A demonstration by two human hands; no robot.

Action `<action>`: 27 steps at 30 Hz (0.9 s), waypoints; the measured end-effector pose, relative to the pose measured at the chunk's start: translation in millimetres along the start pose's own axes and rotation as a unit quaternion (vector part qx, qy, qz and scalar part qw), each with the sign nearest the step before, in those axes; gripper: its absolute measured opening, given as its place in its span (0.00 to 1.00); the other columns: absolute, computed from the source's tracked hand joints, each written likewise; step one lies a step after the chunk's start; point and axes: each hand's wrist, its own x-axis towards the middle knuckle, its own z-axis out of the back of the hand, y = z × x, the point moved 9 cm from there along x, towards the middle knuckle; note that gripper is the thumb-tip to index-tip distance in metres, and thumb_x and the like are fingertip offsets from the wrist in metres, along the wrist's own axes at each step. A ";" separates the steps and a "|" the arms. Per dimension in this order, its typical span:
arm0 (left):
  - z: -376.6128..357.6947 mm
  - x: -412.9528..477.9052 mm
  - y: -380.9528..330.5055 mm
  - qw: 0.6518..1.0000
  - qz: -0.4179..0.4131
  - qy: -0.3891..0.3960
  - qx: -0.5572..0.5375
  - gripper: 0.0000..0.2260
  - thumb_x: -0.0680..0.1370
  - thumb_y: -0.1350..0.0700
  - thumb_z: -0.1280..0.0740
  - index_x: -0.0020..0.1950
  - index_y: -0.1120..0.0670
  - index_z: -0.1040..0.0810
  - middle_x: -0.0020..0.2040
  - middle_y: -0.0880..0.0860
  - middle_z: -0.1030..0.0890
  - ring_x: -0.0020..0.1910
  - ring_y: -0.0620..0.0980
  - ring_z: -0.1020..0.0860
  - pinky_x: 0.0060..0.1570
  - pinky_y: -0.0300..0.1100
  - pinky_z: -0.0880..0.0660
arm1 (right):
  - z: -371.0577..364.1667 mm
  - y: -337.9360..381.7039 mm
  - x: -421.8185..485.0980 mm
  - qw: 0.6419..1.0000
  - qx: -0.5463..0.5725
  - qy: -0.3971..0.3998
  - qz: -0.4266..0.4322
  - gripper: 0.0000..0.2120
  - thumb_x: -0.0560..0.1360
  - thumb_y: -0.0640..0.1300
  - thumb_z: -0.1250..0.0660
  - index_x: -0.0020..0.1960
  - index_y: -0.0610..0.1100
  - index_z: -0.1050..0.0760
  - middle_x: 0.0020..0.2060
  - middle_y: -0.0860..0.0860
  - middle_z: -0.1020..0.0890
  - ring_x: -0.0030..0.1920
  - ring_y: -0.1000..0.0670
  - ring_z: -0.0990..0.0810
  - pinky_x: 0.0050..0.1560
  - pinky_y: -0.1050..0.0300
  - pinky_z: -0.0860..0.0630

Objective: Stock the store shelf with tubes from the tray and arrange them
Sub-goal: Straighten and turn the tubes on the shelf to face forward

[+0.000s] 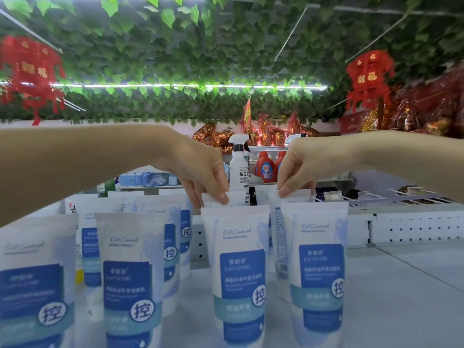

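Front-row cleanser tubes [238, 272] stand crimp-up on the white shelf [401, 297]; both hands pinch tubes in the row behind.
Left hand [200, 172]: fingers curled, thumb and fingers pinching the top crimp of the left rear tube [212, 203]. Right hand [298, 169]: same pinch on the right rear tube [298, 199]. Tubes are white with blue label panels, upright, in loose rows. A white spray bottle [239, 169] stands further back, between the hands.
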 end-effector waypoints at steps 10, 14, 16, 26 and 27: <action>4.3 -4.1 -1.2 1.000 0.029 0.001 -0.012 0.12 0.79 0.54 0.36 0.56 0.58 0.18 0.42 0.49 0.15 0.45 0.49 0.16 0.56 0.46 0.22 | 0.9 0.0 -2.7 1.000 0.003 0.013 -0.011 0.12 0.72 0.49 0.29 0.48 0.41 0.16 0.39 0.46 0.16 0.38 0.52 0.19 0.39 0.64 0.21; 55.8 -2.6 -5.9 0.980 -0.027 -0.196 -0.034 0.10 0.78 0.54 0.34 0.54 0.56 0.18 0.46 0.49 0.14 0.46 0.45 0.16 0.49 0.39 0.20 | 43.9 0.1 -0.7 0.983 0.097 -0.155 0.036 0.10 0.72 0.49 0.30 0.47 0.44 0.16 0.39 0.52 0.14 0.40 0.56 0.15 0.42 0.66 0.20; 69.8 1.7 -1.7 0.968 -0.035 -0.246 -0.048 0.11 0.76 0.51 0.32 0.53 0.55 0.17 0.47 0.49 0.15 0.46 0.43 0.17 0.48 0.38 0.20 | 53.8 -8.0 5.7 0.974 0.122 -0.189 0.039 0.10 0.72 0.48 0.29 0.49 0.44 0.16 0.39 0.52 0.14 0.42 0.56 0.15 0.45 0.64 0.19; 38.9 57.4 37.5 0.992 0.030 -0.118 -0.034 0.13 0.74 0.50 0.30 0.50 0.58 0.16 0.43 0.55 0.18 0.41 0.49 0.21 0.46 0.40 0.21 | -2.9 -42.9 50.9 0.987 0.146 -0.065 0.011 0.09 0.73 0.51 0.29 0.50 0.48 0.15 0.41 0.59 0.15 0.41 0.61 0.19 0.44 0.66 0.22; 35.5 60.5 39.4 0.993 0.032 -0.108 -0.043 0.14 0.74 0.50 0.30 0.50 0.59 0.16 0.44 0.57 0.20 0.43 0.51 0.22 0.48 0.42 0.20 | -5.3 -45.5 52.9 0.984 0.163 -0.066 0.008 0.09 0.73 0.51 0.28 0.50 0.48 0.15 0.38 0.61 0.16 0.39 0.61 0.19 0.44 0.65 0.22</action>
